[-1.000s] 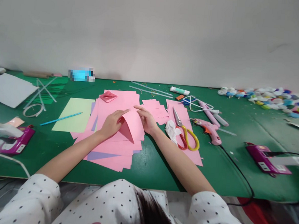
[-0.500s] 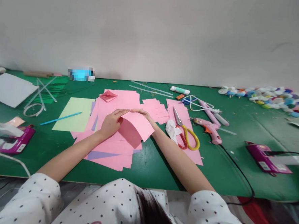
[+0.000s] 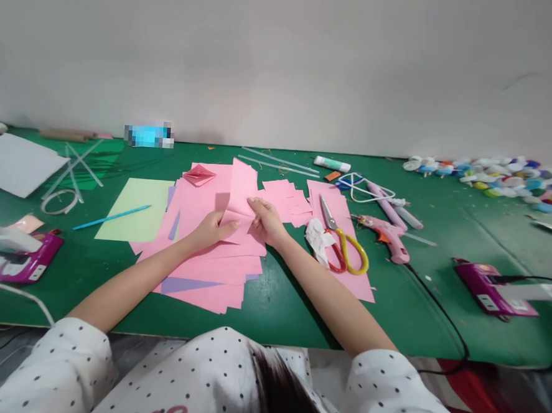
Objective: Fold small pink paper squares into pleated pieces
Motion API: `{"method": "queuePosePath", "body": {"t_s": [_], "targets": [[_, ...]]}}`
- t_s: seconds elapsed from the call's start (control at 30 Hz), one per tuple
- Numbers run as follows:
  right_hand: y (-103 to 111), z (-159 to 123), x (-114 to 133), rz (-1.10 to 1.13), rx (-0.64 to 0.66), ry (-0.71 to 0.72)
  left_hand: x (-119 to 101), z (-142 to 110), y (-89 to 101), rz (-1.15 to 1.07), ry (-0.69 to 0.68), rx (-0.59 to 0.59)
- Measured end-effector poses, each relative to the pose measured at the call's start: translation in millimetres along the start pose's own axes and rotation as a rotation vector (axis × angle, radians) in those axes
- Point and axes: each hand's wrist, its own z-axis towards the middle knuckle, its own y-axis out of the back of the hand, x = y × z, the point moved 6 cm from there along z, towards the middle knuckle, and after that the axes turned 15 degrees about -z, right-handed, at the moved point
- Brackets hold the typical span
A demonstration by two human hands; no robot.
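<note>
A creased piece of pink paper (image 3: 243, 189) is held up between my two hands, its upper part standing upright. My left hand (image 3: 213, 229) pinches its lower left edge, thumb on top. My right hand (image 3: 268, 221) grips the right edge between thumb and fingers. Beneath lies a stack of pink sheets (image 3: 206, 271), with a purple sheet (image 3: 184, 285) showing among them. On the stack's far left corner rests a folded pink paper piece (image 3: 199, 175). Smaller pink paper pieces (image 3: 286, 198) lie just beyond my right hand.
To the right are scissors (image 3: 343, 248) on a pink sheet, a pink glue gun (image 3: 389, 235), a glue stick (image 3: 332, 164) and a purple power strip (image 3: 490, 291). Leftward lie a pale green sheet (image 3: 135, 223), a blue pencil (image 3: 111, 217) and another power strip (image 3: 34, 260).
The paper was lying bent toward the right under both flattened hands; now it stands upright with a crease. Both hands have come nearer me and closed on its edges.
</note>
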Motion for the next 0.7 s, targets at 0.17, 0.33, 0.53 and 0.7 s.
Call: {"method": "queuePosePath", "body": {"t_s": [0.17, 0.33, 0.53, 0.7], "targets": [[1.0, -2.3, -0.9, -0.065, -0.101, 0.114, 1.4, 2.8, 3.0, -0.178, 0.040, -0.038], [1.5, -20.3, 18.9, -0.440, -0.248, 0.447, 9.0, 7.6, 16.0, -0.223, 0.077, -0.176], [-10.7, -33.6, 27.5, -0.848, -0.284, 0.697, 5.5, 9.4, 12.8, -0.173, 0.031, -0.116], [-11.1, -25.1, 22.5, -0.836, -0.224, 0.662, 10.0, 8.7, 15.5, -0.178, 0.047, -0.128]]}}
